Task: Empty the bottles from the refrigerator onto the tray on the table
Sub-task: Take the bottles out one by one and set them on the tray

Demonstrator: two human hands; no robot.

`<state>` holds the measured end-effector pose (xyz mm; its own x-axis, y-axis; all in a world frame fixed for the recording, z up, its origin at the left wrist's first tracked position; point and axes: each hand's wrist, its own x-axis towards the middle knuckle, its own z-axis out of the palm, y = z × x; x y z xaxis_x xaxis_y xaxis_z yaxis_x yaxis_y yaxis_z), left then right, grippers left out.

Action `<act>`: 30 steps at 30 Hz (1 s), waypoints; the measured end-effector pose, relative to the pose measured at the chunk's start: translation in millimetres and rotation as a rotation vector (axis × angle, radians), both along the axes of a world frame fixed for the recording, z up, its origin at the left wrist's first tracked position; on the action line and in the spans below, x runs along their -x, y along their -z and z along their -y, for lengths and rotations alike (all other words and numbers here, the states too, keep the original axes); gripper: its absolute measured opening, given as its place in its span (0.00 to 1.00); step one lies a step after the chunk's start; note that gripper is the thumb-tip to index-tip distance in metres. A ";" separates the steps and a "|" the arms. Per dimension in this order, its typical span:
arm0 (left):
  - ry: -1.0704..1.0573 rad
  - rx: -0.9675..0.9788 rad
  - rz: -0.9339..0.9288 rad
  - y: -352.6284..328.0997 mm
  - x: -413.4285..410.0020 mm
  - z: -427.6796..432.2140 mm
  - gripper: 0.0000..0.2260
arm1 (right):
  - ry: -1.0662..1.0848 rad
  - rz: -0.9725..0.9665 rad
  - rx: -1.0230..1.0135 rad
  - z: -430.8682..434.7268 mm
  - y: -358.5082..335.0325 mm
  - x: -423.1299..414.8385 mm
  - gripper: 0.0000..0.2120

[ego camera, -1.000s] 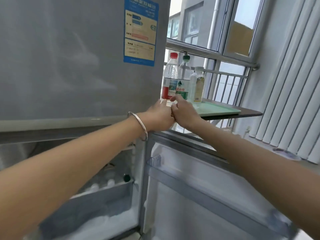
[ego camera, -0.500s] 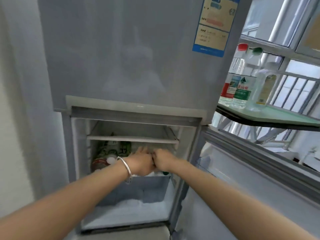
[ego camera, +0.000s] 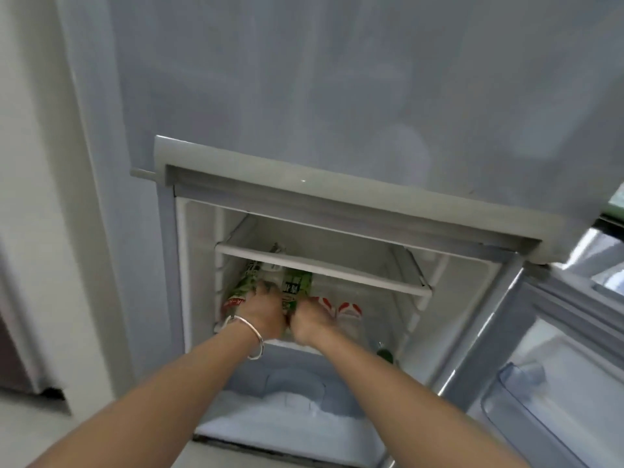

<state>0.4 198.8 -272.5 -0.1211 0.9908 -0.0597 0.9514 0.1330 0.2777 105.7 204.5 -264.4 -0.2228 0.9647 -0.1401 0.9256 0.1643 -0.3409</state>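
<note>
Several bottles lie on their sides in the refrigerator's open lower compartment (ego camera: 456, 298). My left hand (ego camera: 265, 314), with a silver bangle on the wrist, and my right hand (ego camera: 309, 320) are side by side inside it. Both close around a green-labelled bottle (ego camera: 294, 288) lying between them. Another green-labelled bottle (ego camera: 243, 286) lies to its left, partly under my left hand. Two red-and-white labelled bottles (ego camera: 349, 310) lie to the right of my right hand. A dark green cap (ego camera: 385, 355) shows at the compartment's front right. A sliver of the green tray (ego camera: 618, 201) shows at the right edge.
A white-edged glass shelf (ego camera: 320, 269) sits just above the bottles. Below my wrists is a frosted drawer (ego camera: 287, 386). The lower door (ego camera: 560, 325) stands open to the right with a clear door bin (ego camera: 540, 410). The closed upper door (ego camera: 337, 89) fills the top.
My view has dropped and swung left from the table to the lower compartment. Both hands moved from the bottles on the tray down into the refrigerator and closed on a green-labelled bottle.
</note>
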 end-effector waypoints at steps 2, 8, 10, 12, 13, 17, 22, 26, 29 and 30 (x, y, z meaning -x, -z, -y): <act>-0.104 -0.003 0.102 5.6 0.5 -7.4 0.27 | 0.009 -0.021 -0.043 -6.2 8.1 2.7 0.15; -0.315 -0.012 0.304 12.2 -6.6 -17.7 0.17 | 0.011 -0.081 -0.072 -17.5 24.2 1.8 0.18; -0.331 -0.055 0.353 12.7 -4.9 -16.1 0.14 | 0.011 -0.103 -0.068 -17.3 26.5 -3.7 0.22; -0.305 -0.049 0.378 7.0 -7.4 -7.0 0.15 | 0.021 -0.123 -0.064 -13.2 23.9 -11.1 0.24; -0.308 -0.061 0.371 3.0 -8.2 -0.7 0.14 | 0.030 -0.134 -0.060 -10.2 21.3 -14.3 0.25; -0.282 -0.161 0.429 -19.9 1.7 22.2 0.14 | 0.029 -0.179 -0.039 3.1 7.2 -19.7 0.30; -0.165 -0.237 0.297 -67.2 16.7 56.5 0.16 | -0.021 -0.201 -0.009 34.1 -17.5 -17.6 0.35; -0.026 -0.262 0.153 -105.2 1.5 81.6 0.19 | -0.014 -0.179 0.110 59.0 -37.3 -24.8 0.39; 0.095 -0.289 0.118 -126.6 -26.6 104.6 0.20 | -0.010 -0.190 0.162 83.6 -50.0 -41.9 0.38; 0.118 -0.310 0.109 -132.4 -35.9 111.7 0.20 | -0.014 -0.204 0.158 91.4 -53.2 -50.4 0.36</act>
<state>36.4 87.0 -140.1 -0.0143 0.9706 0.2404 0.9176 -0.0828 0.3887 156.1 113.0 -211.3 -0.2753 0.9311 -0.2394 0.8329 0.1066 -0.5431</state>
